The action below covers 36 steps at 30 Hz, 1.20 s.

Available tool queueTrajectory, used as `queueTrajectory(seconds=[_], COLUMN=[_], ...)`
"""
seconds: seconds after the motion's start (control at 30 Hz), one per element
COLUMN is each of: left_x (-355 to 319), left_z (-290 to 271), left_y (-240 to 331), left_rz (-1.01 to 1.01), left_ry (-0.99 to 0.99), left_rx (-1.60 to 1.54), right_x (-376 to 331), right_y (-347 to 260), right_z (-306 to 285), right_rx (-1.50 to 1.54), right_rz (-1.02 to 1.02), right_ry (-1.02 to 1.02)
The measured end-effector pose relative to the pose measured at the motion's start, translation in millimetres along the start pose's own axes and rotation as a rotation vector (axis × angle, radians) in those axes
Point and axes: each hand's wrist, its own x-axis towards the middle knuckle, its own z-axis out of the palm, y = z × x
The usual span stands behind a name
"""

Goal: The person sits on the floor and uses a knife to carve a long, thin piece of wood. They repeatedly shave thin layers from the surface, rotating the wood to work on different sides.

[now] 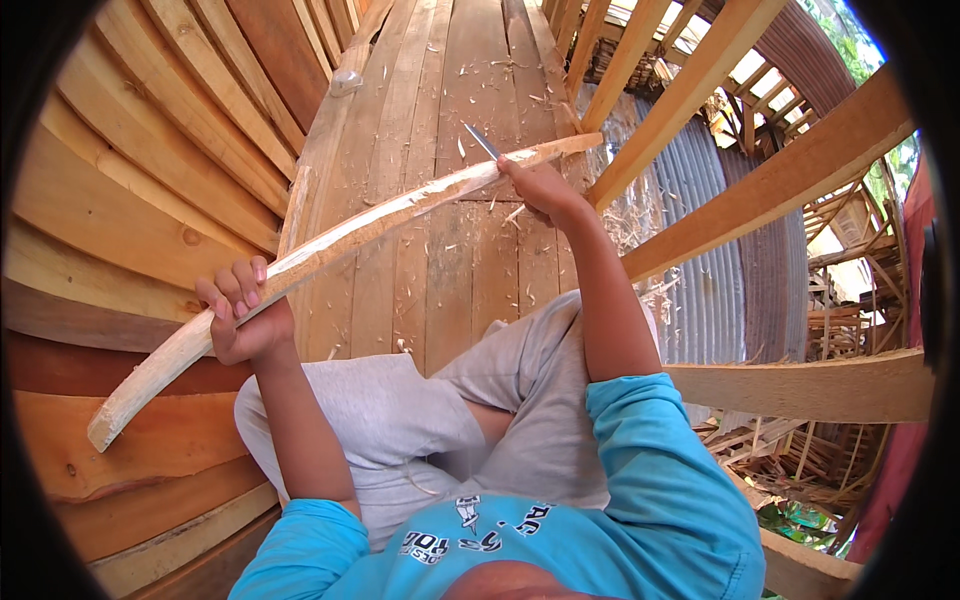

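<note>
Nearest the camera, the person is sitting in a turquoise shirt (640, 500) and grey shorts (470, 400), knees bent over a floor of wooden planks (450, 260). The left hand (240, 315) is wrapping its fingers fully around the lower part of a long curved strip of pale wood (330, 240), gripping it tight, with the strip's blunt near end sticking out below and to the left of the fist. The strip is rising diagonally from lower left to upper right, held in the air above the planks and crossing in front of the knees. Farther along it, the right hand (540, 190) is closing around a knife (482, 142), whose thin blade is pointing up and left and lying against the strip's top edge, where the wood is looking freshly cut and pale. Wood shavings (480, 70) are lying scattered over the planks beyond. To the left, stacked boards (150, 150) are curving upward, and to the right, wooden beams (760, 190) are crossing before a corrugated metal sheet (720, 290).
</note>
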Motion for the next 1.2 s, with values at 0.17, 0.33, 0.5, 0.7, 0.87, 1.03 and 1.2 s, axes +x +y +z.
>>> queueTrajectory(seconds=[0.17,0.33,0.5,0.7,0.87,1.03,1.2], left_x=[0,0,2,2,1,1,0], left_z=[-3,-3,-4,-4,-5,-3,-3], left_y=[-1,-1,-6,-4,-2,-4,-4], left_rz=[-0.001,0.025,0.021,0.028,0.028,0.023,0.024], left_ry=[-0.029,0.013,0.003,-0.013,-0.009,-0.011,-0.002], left_rx=[-0.014,-0.014,-0.025,-0.014,-0.011,-0.034,-0.033], right_x=[3,-2,24,13,-4,-8,10], right_y=[7,4,34,31,19,16,30], right_z=[-10,-22,-23,-11,2,-1,-1], right_rx=[0.419,0.537,0.123,-0.237,-0.314,-0.392,-0.272], right_rz=[0.151,0.106,-0.286,-0.241,-0.266,-0.196,-0.161], right_ry=[-0.357,-0.177,0.446,0.327,0.340,0.326,0.563])
